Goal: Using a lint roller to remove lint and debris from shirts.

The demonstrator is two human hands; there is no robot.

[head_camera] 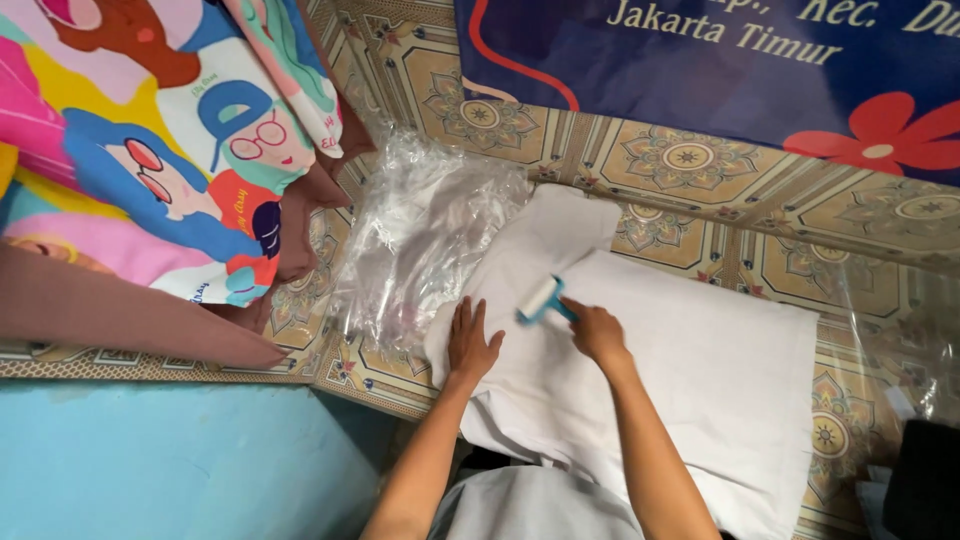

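A white folded garment (690, 360) lies spread on the patterned floor in front of me. My left hand (470, 342) rests flat on its left part, fingers apart. Gripped in my right hand (597, 331) is the blue handle of a lint roller (541, 299), whose white roll lies against the fabric near the sleeve.
Crumpled clear plastic wrap (415, 235) lies to the left of the garment. A colourful printed cloth (150, 150) and brown fabric (120, 315) fill the left side. A dark blue banner (720, 70) lies at the top. More clear plastic (900, 320) and a black object (920, 480) sit at right.
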